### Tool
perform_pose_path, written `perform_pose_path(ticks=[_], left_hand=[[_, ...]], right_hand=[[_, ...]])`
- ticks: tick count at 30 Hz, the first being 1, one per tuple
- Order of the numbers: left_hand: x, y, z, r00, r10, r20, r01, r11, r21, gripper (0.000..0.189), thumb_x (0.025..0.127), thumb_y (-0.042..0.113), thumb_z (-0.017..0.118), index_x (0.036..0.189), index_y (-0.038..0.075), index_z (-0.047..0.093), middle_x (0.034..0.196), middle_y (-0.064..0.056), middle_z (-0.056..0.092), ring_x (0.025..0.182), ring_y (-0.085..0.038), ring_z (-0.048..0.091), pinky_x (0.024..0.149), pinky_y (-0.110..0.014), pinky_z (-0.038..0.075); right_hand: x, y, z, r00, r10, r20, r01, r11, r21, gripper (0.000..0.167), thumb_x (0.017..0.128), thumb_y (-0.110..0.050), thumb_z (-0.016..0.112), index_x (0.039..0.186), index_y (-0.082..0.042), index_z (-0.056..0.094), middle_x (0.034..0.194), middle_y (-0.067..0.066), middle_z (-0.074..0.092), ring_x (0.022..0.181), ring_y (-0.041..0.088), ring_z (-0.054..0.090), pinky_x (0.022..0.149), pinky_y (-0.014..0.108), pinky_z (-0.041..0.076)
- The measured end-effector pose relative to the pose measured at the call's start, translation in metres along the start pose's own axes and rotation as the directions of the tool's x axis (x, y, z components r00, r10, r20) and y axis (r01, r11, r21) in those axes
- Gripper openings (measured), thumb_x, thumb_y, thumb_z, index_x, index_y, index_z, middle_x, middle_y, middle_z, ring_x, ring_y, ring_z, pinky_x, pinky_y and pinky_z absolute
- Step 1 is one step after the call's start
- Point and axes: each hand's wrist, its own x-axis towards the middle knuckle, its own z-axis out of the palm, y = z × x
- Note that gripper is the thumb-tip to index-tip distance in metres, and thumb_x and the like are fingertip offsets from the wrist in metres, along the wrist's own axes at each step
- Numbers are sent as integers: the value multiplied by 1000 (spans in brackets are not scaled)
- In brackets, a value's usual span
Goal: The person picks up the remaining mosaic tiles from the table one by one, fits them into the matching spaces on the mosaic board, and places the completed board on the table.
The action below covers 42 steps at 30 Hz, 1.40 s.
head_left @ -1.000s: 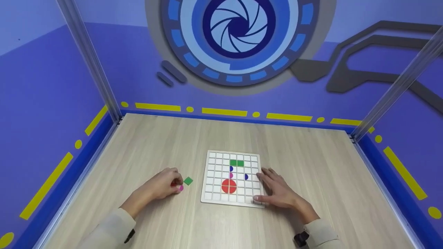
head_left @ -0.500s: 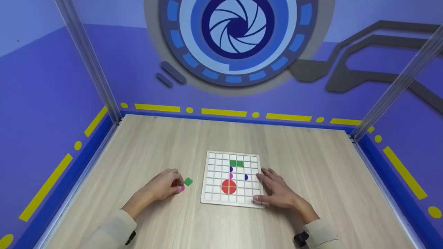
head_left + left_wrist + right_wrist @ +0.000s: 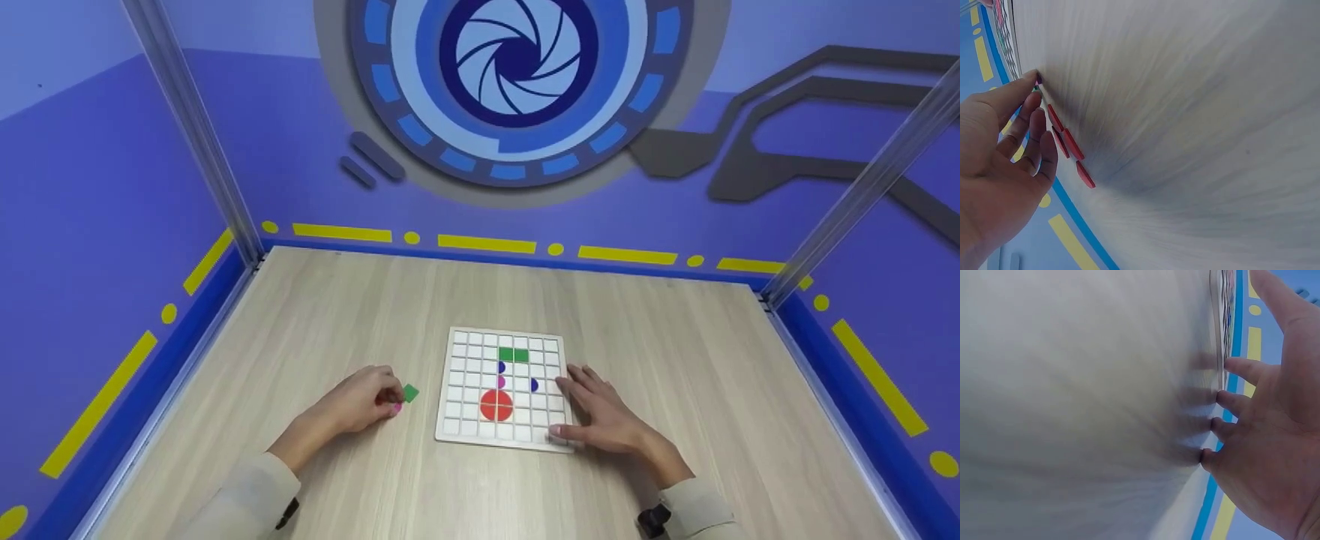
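My left hand (image 3: 360,400) is left of a square grid board (image 3: 463,427), thumb and forefinger pinching a small pink piece (image 3: 397,409) low over the table. A loose green square tile (image 3: 410,393) lies by its fingertips. Several red pieces (image 3: 1073,144) lie under the curled fingers in the left wrist view, hidden from the head view. My right hand (image 3: 604,412) rests at the board's right edge, fingers spread, thumb on the lower right corner. Set in the grid are green squares (image 3: 514,355), dark blue half-rounds (image 3: 534,385), a pink piece (image 3: 501,382) and a red circle (image 3: 496,405) of several parts.
The pale wooden table (image 3: 360,300) extends around the board. Blue panels (image 3: 90,225) with yellow marks wall it in at the back and both sides. Metal posts (image 3: 202,142) stand at the rear corners.
My left hand has shifted slightly right with the pink piece, closer to the loose green tile. The right hand and the board have stayed put.
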Motion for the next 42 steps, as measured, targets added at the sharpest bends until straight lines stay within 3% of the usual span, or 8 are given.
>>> perform_pose_path(ticks=[9, 15, 27, 36, 42], left_hand=[[-1, -1, 2, 1000, 0, -22, 0, 1000, -19, 6, 94, 3, 80, 96, 8, 77, 93, 1, 63, 86, -12, 58, 77, -32, 53], [0, -1, 3, 1000, -2, -30, 1, 1000, -20, 7, 93, 2, 80, 95, 9, 77, 92, 1, 64, 83, -10, 59, 75, -31, 54], [-1, 1, 4, 999, -23, -39, 23, 1000, 14, 13, 94, 3, 79, 88, 12, 73, 86, 6, 59, 79, -10, 54, 71, -30, 51], [-1, 1, -1, 999, -13, -35, 13, 1000, -6, 7, 96, 7, 79, 96, 8, 73, 89, 4, 64, 80, -10, 58, 72, -31, 53], [-3, 4, -9, 999, -49, -18, 49, 999, 22, 10, 94, 4, 80, 101, 4, 74, 92, 1, 64, 83, -12, 58, 76, -33, 54]], right_hand=[[1, 2, -1, 1000, 2, 8, -2, 1000, 19, 96, 89, -64, 74, 162, -11, 43, 174, 16, 24, 161, 42, 8, 124, 69, 6], [1, 3, -1, 1000, 5, 2, -5, 1000, 24, 103, 83, -65, 80, 163, -12, 42, 174, 15, 23, 162, 41, 7, 125, 66, 6], [1, -1, 4, 999, -20, -36, 18, 998, -54, 108, 79, -65, 85, 162, -9, 42, 173, 18, 25, 160, 45, 12, 124, 68, 11], [0, -1, 5, 1000, -5, -30, 3, 997, -75, 108, 79, -66, 85, 162, -11, 43, 173, 17, 25, 160, 44, 12, 125, 66, 13], [1, 0, 4, 999, -23, -35, 21, 997, -72, 108, 79, -66, 84, 161, -8, 43, 172, 19, 26, 160, 46, 13, 124, 68, 13]])
